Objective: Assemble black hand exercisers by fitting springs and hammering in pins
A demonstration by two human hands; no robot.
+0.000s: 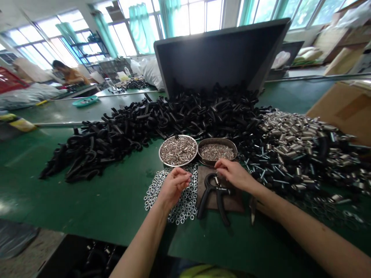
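A black hand grip strengthener (222,204) with a metal spring near its top lies on a brown pad (235,202), legs pointing toward me. My left hand (175,185) hovers left of it, over scattered silver nuts (185,212), with thumb and fingertips pinched; whatever is between them is too small to name. Just above the upper right of the grip strengthener is my right hand (233,173), its fingers also pinched together, their content hidden. Beyond my hands stand a round dish of small metal pins (178,150) and an oval tin of tiny metal parts (217,151).
Black plastic handles (124,127) form a long heap behind the dishes, below a tipped dark bin (223,58). Metal springs (292,133) and bolts (275,172) are piled at right, near a cardboard box (344,108). A pointed tool (253,210) lies beside the pad. Another person (71,75) sits far left.
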